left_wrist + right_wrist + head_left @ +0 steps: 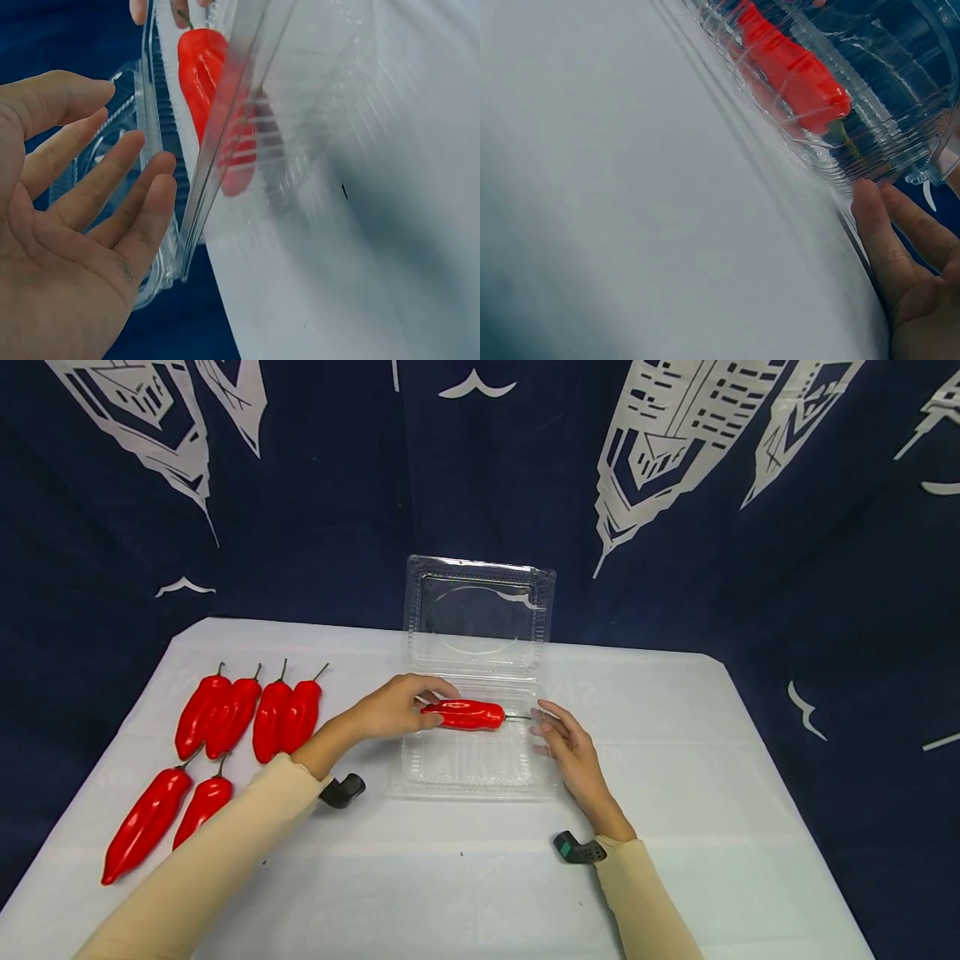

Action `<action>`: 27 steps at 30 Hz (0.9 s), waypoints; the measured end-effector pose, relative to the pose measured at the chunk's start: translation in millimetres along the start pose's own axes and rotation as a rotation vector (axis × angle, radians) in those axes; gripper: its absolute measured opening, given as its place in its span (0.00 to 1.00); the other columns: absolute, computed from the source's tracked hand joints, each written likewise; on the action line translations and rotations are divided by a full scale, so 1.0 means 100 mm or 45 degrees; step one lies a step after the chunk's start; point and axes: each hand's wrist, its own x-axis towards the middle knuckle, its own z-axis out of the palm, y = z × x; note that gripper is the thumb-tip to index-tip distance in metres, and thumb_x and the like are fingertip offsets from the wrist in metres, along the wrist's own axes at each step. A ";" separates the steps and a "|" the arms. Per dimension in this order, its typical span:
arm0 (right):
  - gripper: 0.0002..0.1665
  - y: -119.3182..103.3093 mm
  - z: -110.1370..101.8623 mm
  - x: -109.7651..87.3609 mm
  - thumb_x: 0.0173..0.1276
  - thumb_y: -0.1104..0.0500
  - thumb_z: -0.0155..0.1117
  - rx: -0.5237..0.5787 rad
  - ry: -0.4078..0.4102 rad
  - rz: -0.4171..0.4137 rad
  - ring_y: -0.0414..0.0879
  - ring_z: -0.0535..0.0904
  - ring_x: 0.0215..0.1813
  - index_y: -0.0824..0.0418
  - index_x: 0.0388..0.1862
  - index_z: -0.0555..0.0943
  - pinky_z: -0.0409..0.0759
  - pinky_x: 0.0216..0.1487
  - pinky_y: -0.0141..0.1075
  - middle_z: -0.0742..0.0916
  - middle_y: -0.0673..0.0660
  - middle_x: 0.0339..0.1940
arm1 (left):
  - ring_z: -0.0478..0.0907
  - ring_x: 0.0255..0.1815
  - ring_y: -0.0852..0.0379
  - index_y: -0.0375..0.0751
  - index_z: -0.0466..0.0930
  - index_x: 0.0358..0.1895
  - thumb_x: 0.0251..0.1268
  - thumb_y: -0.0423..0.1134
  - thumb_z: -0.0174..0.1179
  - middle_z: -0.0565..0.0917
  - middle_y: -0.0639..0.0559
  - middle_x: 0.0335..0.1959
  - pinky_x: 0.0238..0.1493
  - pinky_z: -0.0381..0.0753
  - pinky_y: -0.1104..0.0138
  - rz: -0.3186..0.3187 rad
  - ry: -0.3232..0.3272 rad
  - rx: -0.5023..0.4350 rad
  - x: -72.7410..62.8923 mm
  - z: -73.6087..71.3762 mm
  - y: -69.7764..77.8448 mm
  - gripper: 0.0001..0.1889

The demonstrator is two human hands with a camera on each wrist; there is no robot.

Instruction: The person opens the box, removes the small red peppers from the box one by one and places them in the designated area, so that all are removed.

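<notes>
A red pepper (474, 716) with a thin stem lies crosswise in the base of a clear plastic clamshell box (465, 770), its stem toward the right. The box's lid (480, 565) is raised at the back. My left hand (396, 706) is at the pepper's tip in the head view; in the left wrist view its fingers (112, 169) are spread and relaxed beside the box wall, with nothing between them. My right hand (573, 760) is at the box's right side, fingertips right at the rim near the stem. The right wrist view shows its finger (877, 232) straight against the box corner.
Several more red peppers (197, 717) lie at the left of the white-covered table (652, 743), two of them (147, 824) nearer the front. My left forearm passes over part of one. A dark blue cloth (322, 502) with white prints hangs behind the table.
</notes>
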 end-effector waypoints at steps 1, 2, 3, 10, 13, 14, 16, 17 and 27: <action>0.25 0.00 0.00 0.00 0.80 0.53 0.52 0.001 -0.003 -0.002 0.58 0.79 0.64 0.52 0.74 0.69 0.83 0.53 0.33 0.78 0.61 0.70 | 0.78 0.61 0.39 0.35 0.78 0.62 0.65 0.28 0.60 0.79 0.40 0.63 0.63 0.78 0.51 0.001 -0.004 0.008 0.01 0.01 0.01 0.21; 0.26 0.00 0.00 0.00 0.80 0.53 0.52 0.001 -0.003 -0.004 0.58 0.79 0.64 0.53 0.74 0.69 0.83 0.53 0.32 0.78 0.61 0.70 | 0.78 0.61 0.39 0.35 0.78 0.62 0.65 0.28 0.60 0.79 0.40 0.63 0.62 0.79 0.51 0.001 -0.008 0.013 0.02 0.03 0.01 0.21; 0.26 0.01 0.00 0.00 0.80 0.53 0.52 0.001 -0.005 -0.005 0.58 0.79 0.64 0.53 0.74 0.69 0.83 0.53 0.32 0.78 0.61 0.70 | 0.78 0.61 0.40 0.35 0.78 0.62 0.64 0.28 0.61 0.79 0.40 0.62 0.62 0.79 0.51 0.006 -0.010 0.020 0.04 0.04 0.01 0.21; 0.26 0.00 0.00 0.00 0.80 0.52 0.52 -0.008 -0.002 0.003 0.58 0.79 0.64 0.53 0.74 0.69 0.83 0.52 0.31 0.79 0.60 0.69 | 0.77 0.61 0.42 0.36 0.79 0.62 0.63 0.28 0.61 0.80 0.42 0.62 0.64 0.77 0.52 0.019 -0.005 0.062 0.10 0.11 0.00 0.22; 0.26 -0.01 0.00 -0.01 0.80 0.52 0.53 -0.006 0.000 0.005 0.58 0.79 0.64 0.52 0.74 0.69 0.83 0.52 0.32 0.79 0.60 0.69 | 0.75 0.64 0.42 0.37 0.79 0.61 0.63 0.28 0.61 0.80 0.42 0.63 0.68 0.72 0.50 0.010 0.002 0.093 0.13 0.14 -0.03 0.22; 0.26 -0.01 0.00 -0.01 0.80 0.52 0.53 -0.006 -0.002 0.003 0.58 0.79 0.64 0.53 0.74 0.69 0.83 0.52 0.32 0.79 0.60 0.69 | 0.74 0.64 0.43 0.38 0.79 0.61 0.62 0.28 0.61 0.80 0.42 0.63 0.69 0.71 0.50 0.004 0.003 0.101 0.13 0.15 -0.04 0.22; 0.26 0.00 0.00 -0.01 0.80 0.52 0.53 -0.005 -0.002 0.001 0.59 0.79 0.64 0.53 0.74 0.69 0.83 0.53 0.32 0.78 0.60 0.70 | 0.73 0.65 0.43 0.38 0.79 0.61 0.62 0.28 0.61 0.80 0.42 0.63 0.70 0.69 0.50 -0.008 0.004 0.110 0.15 0.17 -0.06 0.22; 0.26 0.00 0.00 0.00 0.80 0.53 0.53 -0.004 -0.004 -0.002 0.59 0.79 0.64 0.53 0.74 0.69 0.83 0.53 0.32 0.78 0.61 0.70 | 0.73 0.65 0.44 0.38 0.79 0.61 0.62 0.28 0.61 0.80 0.42 0.63 0.70 0.69 0.50 -0.014 0.008 0.107 0.16 0.17 -0.07 0.22; 0.25 0.00 0.00 0.00 0.80 0.55 0.52 0.005 -0.005 -0.022 0.59 0.79 0.63 0.54 0.74 0.69 0.83 0.52 0.31 0.79 0.61 0.69 | 0.74 0.64 0.43 0.40 0.80 0.61 0.62 0.28 0.61 0.80 0.42 0.62 0.68 0.71 0.50 -0.057 0.019 0.097 0.20 0.22 -0.04 0.22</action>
